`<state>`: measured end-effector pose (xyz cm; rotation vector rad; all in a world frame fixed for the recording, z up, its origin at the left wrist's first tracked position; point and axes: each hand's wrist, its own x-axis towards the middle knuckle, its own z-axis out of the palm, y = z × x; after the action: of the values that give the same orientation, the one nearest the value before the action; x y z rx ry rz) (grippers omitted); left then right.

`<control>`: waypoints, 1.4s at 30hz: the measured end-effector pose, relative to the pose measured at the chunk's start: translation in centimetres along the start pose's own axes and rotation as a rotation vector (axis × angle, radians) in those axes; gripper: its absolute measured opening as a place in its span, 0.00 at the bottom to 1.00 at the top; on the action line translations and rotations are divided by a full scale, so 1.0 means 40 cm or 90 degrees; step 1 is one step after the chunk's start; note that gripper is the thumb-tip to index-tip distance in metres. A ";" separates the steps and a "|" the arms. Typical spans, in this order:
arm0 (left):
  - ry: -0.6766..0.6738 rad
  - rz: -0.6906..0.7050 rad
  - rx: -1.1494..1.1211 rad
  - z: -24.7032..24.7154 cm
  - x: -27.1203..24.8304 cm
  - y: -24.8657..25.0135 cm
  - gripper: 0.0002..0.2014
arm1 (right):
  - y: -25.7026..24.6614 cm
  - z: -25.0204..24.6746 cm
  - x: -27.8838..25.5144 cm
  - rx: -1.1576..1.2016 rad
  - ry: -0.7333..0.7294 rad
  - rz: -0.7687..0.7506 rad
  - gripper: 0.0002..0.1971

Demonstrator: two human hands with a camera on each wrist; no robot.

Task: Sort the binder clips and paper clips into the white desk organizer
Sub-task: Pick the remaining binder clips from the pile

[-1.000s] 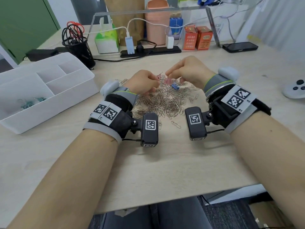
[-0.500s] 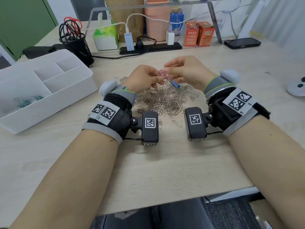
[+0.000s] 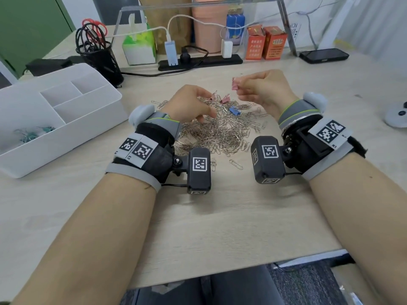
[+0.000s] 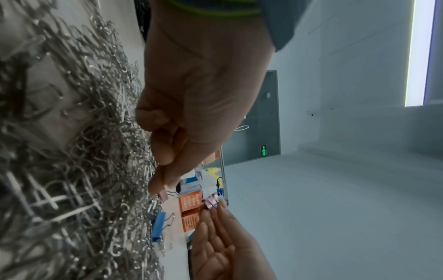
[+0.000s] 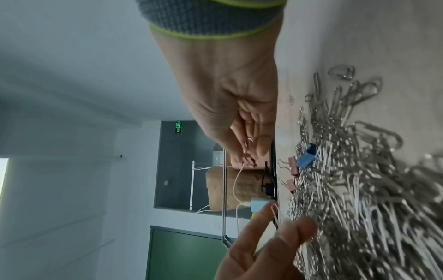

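A heap of silver paper clips (image 3: pixel 220 130) lies mid-table with a blue binder clip (image 3: pixel 234 110) and two pink binder clips (image 3: pixel 225 99) on its far side. My right hand (image 3: pixel 239 86) is raised above the heap and pinches another pink binder clip (image 3: pixel 235 83) by its fingertips; the left wrist view shows that clip (image 4: pixel 210 201) too. My left hand (image 3: pixel 201 106) hovers low over the heap, fingers curled, and a single paper clip (image 5: pixel 275 212) stands between its thumb and forefinger. The white desk organizer (image 3: pixel 66 119) sits at the left with several teal binder clips (image 3: pixel 28 135) in its front compartment.
A black mesh pen cup (image 3: pixel 99 56) stands behind the organizer. A power strip (image 3: pixel 200 60) with cables, a tissue box (image 3: pixel 138 47) and orange boxes (image 3: pixel 266 45) line the back. A phone (image 3: pixel 323 55) lies back right, a white controller (image 3: pixel 396 117) at the right edge.
Both hands met on the pink binder clip over the heap. Now they have parted: the right hand has lifted the clip up and right, the left has dropped back toward the heap.
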<state>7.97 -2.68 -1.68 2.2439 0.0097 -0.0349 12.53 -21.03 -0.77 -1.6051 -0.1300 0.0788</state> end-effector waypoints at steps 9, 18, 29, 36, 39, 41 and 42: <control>0.060 0.031 -0.020 -0.015 0.018 0.017 0.24 | -0.022 0.046 -0.002 -0.141 -0.086 0.000 0.14; 0.054 0.088 -0.072 -0.011 0.085 0.034 0.08 | -0.064 0.083 0.050 -0.341 -0.096 -0.033 0.20; 0.103 0.033 -0.012 -0.020 0.114 -0.001 0.12 | -0.018 0.053 0.095 -0.508 -0.070 0.105 0.16; 0.011 0.000 -0.071 -0.020 0.096 0.010 0.10 | -0.029 0.050 0.087 -0.487 -0.100 0.099 0.10; 0.033 -0.005 -0.076 -0.021 0.099 0.004 0.07 | -0.039 0.047 0.088 -0.453 -0.053 0.038 0.04; 0.061 -0.011 -0.125 -0.026 0.100 -0.002 0.06 | -0.047 0.043 0.088 -0.431 -0.044 0.019 0.07; 0.075 -0.011 -0.144 -0.028 0.101 -0.004 0.07 | -0.049 0.043 0.088 -0.422 -0.051 0.020 0.07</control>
<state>12.04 -1.72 -1.24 2.0175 0.0929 0.0857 15.73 -18.80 1.22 -2.2674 -0.2078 0.1330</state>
